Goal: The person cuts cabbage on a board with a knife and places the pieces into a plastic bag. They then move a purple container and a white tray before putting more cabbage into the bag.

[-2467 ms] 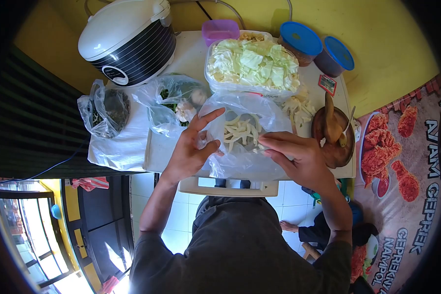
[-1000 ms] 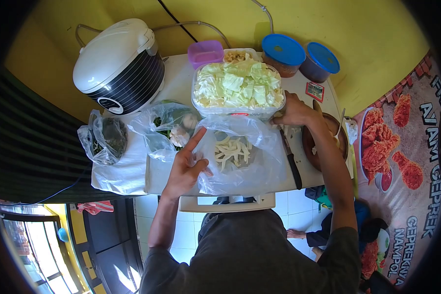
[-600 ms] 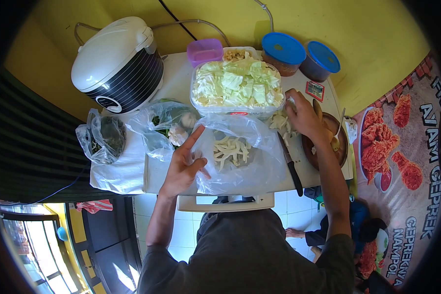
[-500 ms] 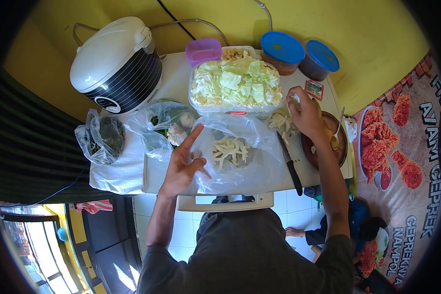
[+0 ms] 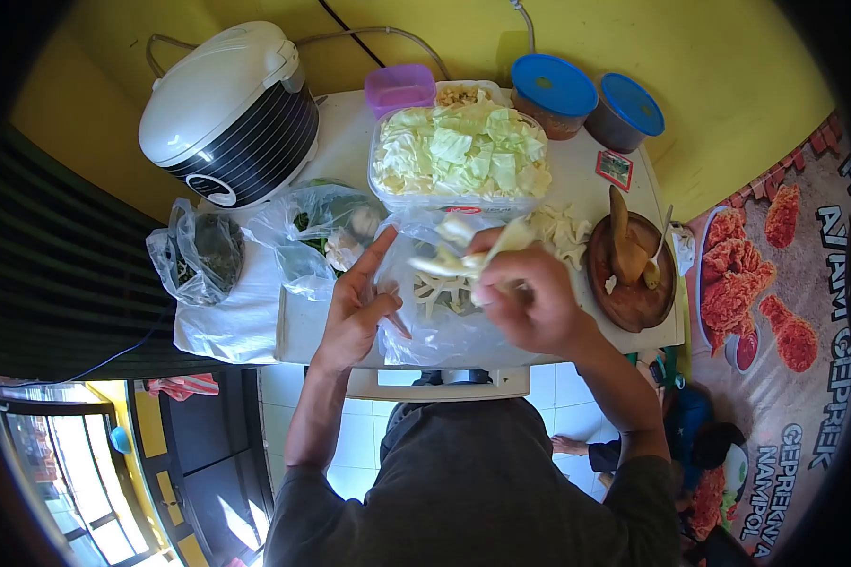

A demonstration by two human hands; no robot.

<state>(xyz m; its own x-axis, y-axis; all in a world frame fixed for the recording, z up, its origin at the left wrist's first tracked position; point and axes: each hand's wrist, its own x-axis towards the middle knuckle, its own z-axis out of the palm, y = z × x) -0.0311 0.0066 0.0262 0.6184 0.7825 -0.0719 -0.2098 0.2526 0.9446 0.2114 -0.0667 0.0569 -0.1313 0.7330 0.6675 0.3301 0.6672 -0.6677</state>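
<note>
A clear plastic bag [image 5: 435, 345] lies with its mouth spread on the table, pale strips [image 5: 444, 295] inside. My left hand [image 5: 350, 312] holds the bag's left edge, index finger stretched and thumb apart. Over the bag, my right hand [image 5: 534, 298] is closed on pale cabbage pieces [image 5: 487, 248], partly blurred by motion. A pile of similar pale pieces [image 5: 560, 231] rests on the table to its right. Behind the bag stands a clear tub [image 5: 463, 206] heaped with chopped green cabbage [image 5: 463, 151]. The knife is hidden beneath my right hand and forearm.
Right of my hands sits a mortar [image 5: 633, 307] with a pestle [image 5: 624, 236] and spoon. Two blue-lidded containers [image 5: 555, 83], a purple box [image 5: 400, 87] and a rice cooker [image 5: 232, 118] stand behind. More plastic bags [image 5: 197, 255] lie left. Another person's foot [image 5: 567, 444] shows below.
My right hand has moved left and toward me from beside the pile to above the bag, carrying pale pieces. The mortar is uncovered and the knife is now hidden. My left hand stays at the bag.
</note>
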